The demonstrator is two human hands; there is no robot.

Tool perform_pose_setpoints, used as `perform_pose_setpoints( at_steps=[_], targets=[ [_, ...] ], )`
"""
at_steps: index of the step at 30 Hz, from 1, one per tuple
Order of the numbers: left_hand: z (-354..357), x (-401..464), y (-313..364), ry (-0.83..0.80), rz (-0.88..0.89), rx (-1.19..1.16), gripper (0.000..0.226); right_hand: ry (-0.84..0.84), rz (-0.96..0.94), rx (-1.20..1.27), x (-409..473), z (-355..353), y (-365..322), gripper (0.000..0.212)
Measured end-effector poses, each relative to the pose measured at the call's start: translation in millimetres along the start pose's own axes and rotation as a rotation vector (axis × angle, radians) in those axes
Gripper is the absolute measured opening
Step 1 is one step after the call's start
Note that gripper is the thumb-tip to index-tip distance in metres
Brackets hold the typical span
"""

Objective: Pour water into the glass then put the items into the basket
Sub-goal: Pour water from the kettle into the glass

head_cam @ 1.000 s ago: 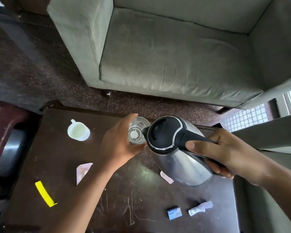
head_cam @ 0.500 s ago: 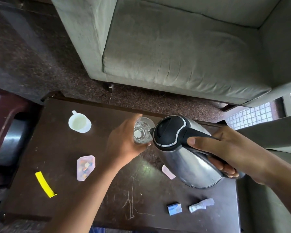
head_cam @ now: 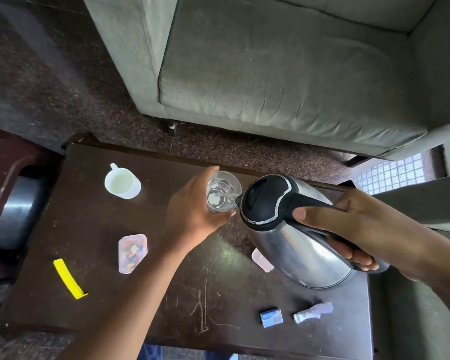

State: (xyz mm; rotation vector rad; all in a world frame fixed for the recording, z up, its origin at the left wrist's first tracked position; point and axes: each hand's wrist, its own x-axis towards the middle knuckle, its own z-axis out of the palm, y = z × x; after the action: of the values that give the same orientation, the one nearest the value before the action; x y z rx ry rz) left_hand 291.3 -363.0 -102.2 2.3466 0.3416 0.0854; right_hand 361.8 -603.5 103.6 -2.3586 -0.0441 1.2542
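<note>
Pouring under way: right hand (head_cam: 353, 229) grips tilted kettle (head_cam: 291, 229), left hand (head_cam: 192, 211) wraps glass (head_cam: 222, 192) at kettle's 9 o'clock, water entering. Left: packing items; no basket visible.

Head-worn view, steeply down on table (head_cam: 94, 229)
</note>
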Motion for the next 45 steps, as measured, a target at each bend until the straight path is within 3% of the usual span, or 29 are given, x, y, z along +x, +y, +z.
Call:
perform_pose_setpoints(
  at_steps=[45],
  targets=[
    [20.3, -8.7, 0.2, -0.042, -0.062, 0.060, 0.100, -0.008, 0.006, -0.011, 10.0, 8.5, -3.0, 0.073]
  ],
)
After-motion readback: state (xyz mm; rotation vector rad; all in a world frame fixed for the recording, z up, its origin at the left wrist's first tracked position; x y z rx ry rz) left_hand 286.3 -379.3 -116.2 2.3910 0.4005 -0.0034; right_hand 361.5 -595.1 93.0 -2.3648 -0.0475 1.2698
